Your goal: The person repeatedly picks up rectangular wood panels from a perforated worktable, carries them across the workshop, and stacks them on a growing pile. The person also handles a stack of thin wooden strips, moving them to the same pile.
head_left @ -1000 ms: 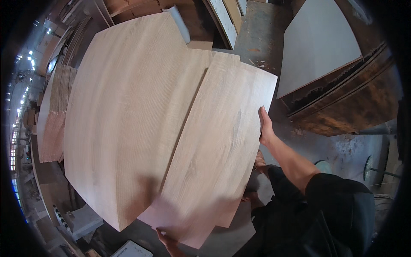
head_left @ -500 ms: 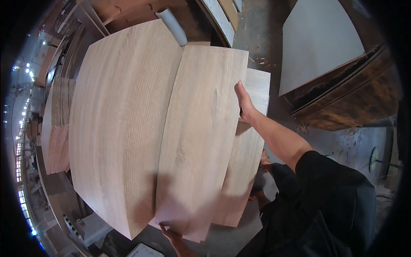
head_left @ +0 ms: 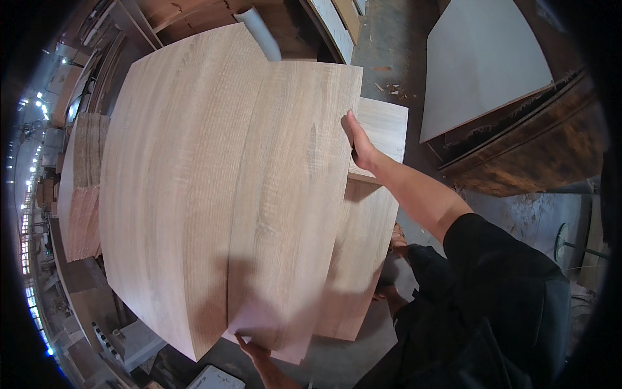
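Observation:
A long pale wood-grain board (head_left: 285,207) lies in both my hands, its left edge against a tall stack of matching boards (head_left: 175,181). My right hand (head_left: 361,148) grips its right edge near the far end, with the palm along the edge and some fingers hidden beneath. At the near end, my left hand (head_left: 256,353) holds the corner, thumb on top and the other fingers out of sight below. Under and right of the held board show a lower wood-grain panel (head_left: 359,259) and a smaller pale panel (head_left: 383,133).
Another stack of boards (head_left: 84,188) stands at the left. A white roll (head_left: 259,34) leans beyond the far edge. Across the floor at right, a large pale sheet (head_left: 486,71) rests on a dark brown-patterned panel stack (head_left: 525,146). Wood scraps (head_left: 389,88) lie on the floor.
Both hands have shifted the held board left, and the visible gap between it and the tall stack has narrowed. More of the smaller pale panel shows at right.

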`<state>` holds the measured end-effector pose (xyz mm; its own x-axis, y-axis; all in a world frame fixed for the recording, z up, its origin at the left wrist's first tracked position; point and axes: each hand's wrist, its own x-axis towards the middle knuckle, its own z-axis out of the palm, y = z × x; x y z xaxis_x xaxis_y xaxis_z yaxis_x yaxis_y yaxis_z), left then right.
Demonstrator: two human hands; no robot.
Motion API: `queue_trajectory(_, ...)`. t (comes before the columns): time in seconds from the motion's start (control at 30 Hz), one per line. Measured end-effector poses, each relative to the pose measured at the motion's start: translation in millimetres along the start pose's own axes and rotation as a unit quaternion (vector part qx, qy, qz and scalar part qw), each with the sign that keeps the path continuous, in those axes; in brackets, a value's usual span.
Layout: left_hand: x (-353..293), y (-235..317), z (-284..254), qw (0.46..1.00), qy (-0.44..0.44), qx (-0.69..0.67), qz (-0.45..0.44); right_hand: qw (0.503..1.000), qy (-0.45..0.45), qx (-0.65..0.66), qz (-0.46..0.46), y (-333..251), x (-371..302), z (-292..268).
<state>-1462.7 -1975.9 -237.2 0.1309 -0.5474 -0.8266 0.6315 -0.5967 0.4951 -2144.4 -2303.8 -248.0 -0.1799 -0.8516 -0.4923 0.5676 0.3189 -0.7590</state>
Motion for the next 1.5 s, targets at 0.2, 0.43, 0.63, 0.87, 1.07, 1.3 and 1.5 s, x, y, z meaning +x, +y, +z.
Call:
queue_trajectory(0.2,-59,-96,-4,0.999,-0.02,-0.003,0.025,0.979,-0.028,-0.182,0.091,8,-32,-33)
queue_trajectory(0.43,-118,-220,45,0.982,0.073,-0.171,-0.043,0.908,-0.142,-0.31,0.244,67,-145,9)
queue_trajectory(0.63,-96,-200,91,0.981,0.036,-0.188,0.039,0.937,-0.043,-0.228,0.261,73,-157,45)
queue_trajectory(0.87,-83,-196,74,0.943,-0.022,-0.327,0.054,0.962,0.065,-0.087,0.251,81,-160,62)
queue_trajectory(1.07,-80,-198,59,0.939,0.006,-0.344,-0.008,0.967,0.032,-0.084,0.237,90,-157,47)
queue_trajectory(1.3,-68,-210,-6,0.979,-0.106,-0.167,-0.051,0.943,-0.11,-0.221,0.222,87,-183,-4)
queue_trajectory(1.5,-135,-263,-3,0.998,-0.004,0.059,-0.033,0.944,-0.114,-0.222,0.217,86,-193,-33)
